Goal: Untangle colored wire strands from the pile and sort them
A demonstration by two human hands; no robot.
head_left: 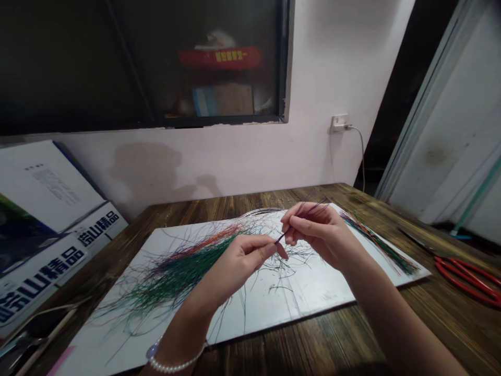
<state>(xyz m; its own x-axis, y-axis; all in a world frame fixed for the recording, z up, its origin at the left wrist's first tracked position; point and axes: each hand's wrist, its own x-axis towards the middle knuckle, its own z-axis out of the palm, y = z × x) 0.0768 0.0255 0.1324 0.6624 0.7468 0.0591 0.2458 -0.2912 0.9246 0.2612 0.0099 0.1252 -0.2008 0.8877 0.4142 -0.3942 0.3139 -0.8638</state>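
My left hand (245, 257) pinches one end of a small bunch of thin dark wires (281, 237) between thumb and fingertips. Close by on the right, my right hand (317, 230) grips the same bunch a little higher, and loose purple-dark ends stick up past its fingers. Both hands hover over a white board (324, 282). Beneath and behind my left arm lies a big tangled heap of thin green, red and blue wires (183, 269). To the right of my right hand a narrower, straighter bundle of coloured wires (385, 245) rests along the board's edge.
Red-handled scissors (465, 277) lie on the wooden table (274, 342) at the right. Printed boxes (58, 250) stand at the left, near some dark tools (29, 334). Behind are the wall, a window and a socket (339, 124) with a plugged-in cable.
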